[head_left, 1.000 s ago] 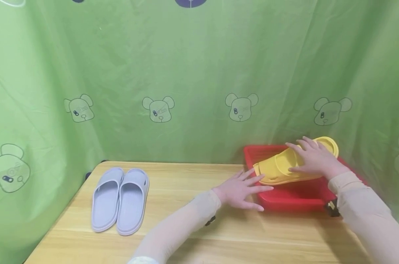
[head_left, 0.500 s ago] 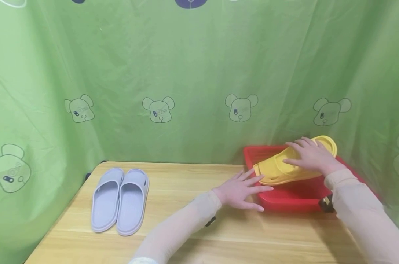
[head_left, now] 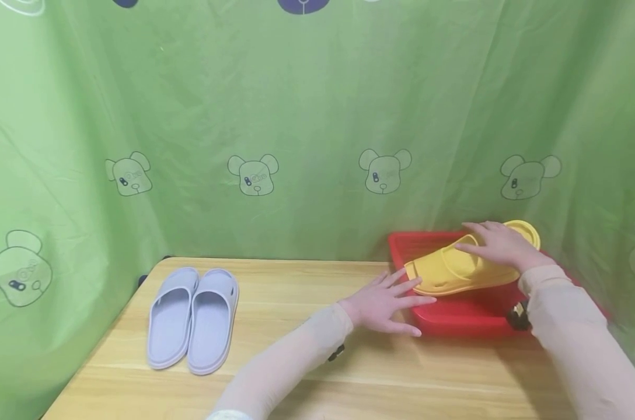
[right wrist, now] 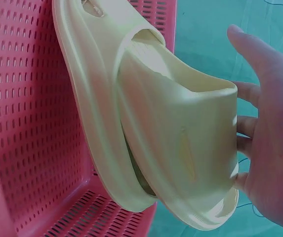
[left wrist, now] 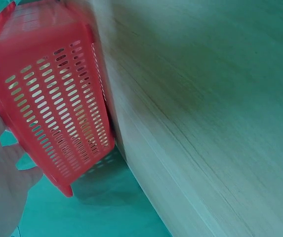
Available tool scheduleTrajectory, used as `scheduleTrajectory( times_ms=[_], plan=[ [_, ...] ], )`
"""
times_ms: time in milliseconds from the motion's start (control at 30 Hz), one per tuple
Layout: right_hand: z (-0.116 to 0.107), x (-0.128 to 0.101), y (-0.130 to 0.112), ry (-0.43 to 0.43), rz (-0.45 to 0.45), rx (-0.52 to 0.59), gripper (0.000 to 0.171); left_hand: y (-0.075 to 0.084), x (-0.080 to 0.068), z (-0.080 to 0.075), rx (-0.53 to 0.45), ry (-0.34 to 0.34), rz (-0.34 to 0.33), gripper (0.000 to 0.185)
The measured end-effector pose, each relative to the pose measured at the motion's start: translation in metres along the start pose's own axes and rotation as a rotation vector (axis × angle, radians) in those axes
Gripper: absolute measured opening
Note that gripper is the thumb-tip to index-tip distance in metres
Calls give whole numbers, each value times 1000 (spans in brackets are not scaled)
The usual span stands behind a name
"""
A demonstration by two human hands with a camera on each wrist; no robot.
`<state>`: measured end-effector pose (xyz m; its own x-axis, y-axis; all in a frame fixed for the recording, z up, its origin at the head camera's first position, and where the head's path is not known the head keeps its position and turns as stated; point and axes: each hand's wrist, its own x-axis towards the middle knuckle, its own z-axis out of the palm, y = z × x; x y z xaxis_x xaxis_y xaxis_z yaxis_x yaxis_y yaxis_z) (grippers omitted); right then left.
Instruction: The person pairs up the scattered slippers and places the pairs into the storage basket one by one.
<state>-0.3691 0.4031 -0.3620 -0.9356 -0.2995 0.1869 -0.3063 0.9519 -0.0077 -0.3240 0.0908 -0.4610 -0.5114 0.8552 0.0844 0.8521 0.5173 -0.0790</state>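
Tabletop [head_left: 275, 350] of pale wood carried a red perforated basket [head_left: 454, 318] at its right end. Yellow slippers [head_left: 454, 271] lay stacked inside it, heels over the far rim. Right hand [head_left: 501, 245] rested on them, fingers relaxed, gripping nothing. Left hand [head_left: 383, 303] lay flat, fingers straight, touching the basket's near corner. Lavender slippers [head_left: 191, 318] sat paired well apart.

We record a solid yellow moulded foam slipper [head_left: 456, 270] in a red perforated plastic basket [head_left: 454, 318] at three o'clock. At nine o'clock, a pale lilac pair of slides [head_left: 192, 318] on the light wood-grain tabletop [head_left: 296, 350]. Green bear-print curtain [head_left: 317, 134] behind.
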Motion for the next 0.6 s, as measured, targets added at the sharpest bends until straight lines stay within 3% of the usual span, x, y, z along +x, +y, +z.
scheduleTrajectory(
  times_ms=[600],
  plan=[
    [9,8,17,-119,72,152,82,0,-1,-1,-1,-4,-5,74]
  ],
)
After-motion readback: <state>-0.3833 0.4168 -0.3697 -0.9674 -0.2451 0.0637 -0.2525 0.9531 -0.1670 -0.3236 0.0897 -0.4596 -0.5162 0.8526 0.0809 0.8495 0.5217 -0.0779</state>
